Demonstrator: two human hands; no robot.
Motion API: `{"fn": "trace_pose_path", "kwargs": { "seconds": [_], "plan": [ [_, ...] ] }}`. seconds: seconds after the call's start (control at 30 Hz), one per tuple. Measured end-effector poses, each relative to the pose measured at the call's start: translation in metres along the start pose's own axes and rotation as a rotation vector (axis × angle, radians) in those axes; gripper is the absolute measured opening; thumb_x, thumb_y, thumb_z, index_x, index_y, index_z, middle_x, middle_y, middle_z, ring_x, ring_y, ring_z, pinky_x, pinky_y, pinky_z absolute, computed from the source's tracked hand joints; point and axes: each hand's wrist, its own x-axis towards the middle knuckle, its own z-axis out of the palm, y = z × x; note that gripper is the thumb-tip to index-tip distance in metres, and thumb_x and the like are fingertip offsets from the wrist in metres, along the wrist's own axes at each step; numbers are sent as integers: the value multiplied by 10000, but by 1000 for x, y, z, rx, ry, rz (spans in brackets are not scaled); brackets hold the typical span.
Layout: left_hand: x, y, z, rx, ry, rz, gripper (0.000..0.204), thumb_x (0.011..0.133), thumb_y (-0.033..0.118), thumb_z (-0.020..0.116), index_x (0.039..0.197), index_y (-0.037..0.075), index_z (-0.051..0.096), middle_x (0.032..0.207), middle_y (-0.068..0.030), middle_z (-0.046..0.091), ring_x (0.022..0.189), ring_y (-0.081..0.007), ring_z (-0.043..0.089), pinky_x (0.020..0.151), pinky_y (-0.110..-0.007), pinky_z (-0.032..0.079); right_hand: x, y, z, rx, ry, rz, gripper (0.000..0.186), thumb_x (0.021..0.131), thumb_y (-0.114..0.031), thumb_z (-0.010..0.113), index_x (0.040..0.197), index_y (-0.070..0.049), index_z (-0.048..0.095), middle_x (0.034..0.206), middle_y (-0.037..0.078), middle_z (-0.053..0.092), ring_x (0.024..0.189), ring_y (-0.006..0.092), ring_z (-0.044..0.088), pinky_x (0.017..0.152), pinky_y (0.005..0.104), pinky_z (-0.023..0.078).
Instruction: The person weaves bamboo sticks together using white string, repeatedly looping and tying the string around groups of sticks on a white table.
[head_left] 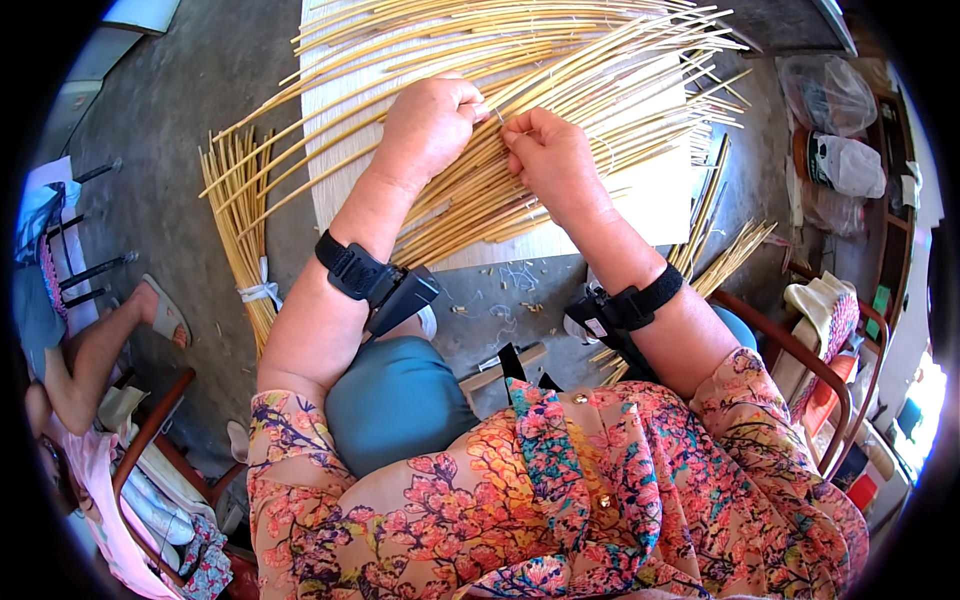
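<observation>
Many long, thin yellow-brown stalks [600,110] lie side by side across a pale board [340,185]. Over the middle of them, my left hand [428,128] and my right hand [556,160] are held close together, each closed in a pinch. A thin white string [500,117] shows between their fingertips, just above the stalks. Both hands appear to grip it, though its ends are hidden by the fingers. Further pale string runs across the stalks in places.
A tied bundle of stalks [245,230] leans at the left of the board; another bundle [735,258] lies at the right. String scraps and stalk bits [510,285] litter the floor. Another person [85,360] sits at the left. A wooden chair arm [800,350] stands at the right.
</observation>
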Motion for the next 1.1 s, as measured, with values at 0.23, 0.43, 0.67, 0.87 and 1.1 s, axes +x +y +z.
{"fn": "trace_pose_path", "kwargs": {
  "seconds": [0.23,0.43,0.67,0.87,1.1],
  "plan": [
    [1,-2,3,31,-1,43,95,768,68,637,760,-26,628,719,-128,586,663,-261,564,642,-325,445,0,1,1,7,28,-16,91,885,-92,567,879,-15,614,607,7,547,515,63,455,466,208,364],
    [2,-1,5,66,8,63,96,765,74,640,763,-20,625,731,-133,587,675,-282,566,652,-334,449,1,-1,-1,-12,36,-12,92,882,-95,574,873,-15,620,604,6,551,516,59,459,469,207,369],
    [0,-1,5,76,8,71,89,768,72,635,771,-18,629,743,-131,589,684,-288,570,657,-336,452,2,-2,-2,-47,42,-30,101,880,-102,583,861,-13,626,599,6,558,511,60,467,465,208,374],
    [0,-2,6,79,22,82,82,768,69,632,777,-13,633,754,-136,595,691,-298,575,657,-340,456,3,-3,-1,-49,50,-6,111,875,-110,590,856,-7,626,598,13,566,494,65,469,457,209,385],
    [0,2,10,86,43,101,73,757,61,635,792,-3,640,784,-133,610,713,-311,591,661,-347,467,8,-7,-4,-48,90,-41,113,826,-81,598,823,26,634,598,89,623,502,151,590,495,280,479]
  ]
}}
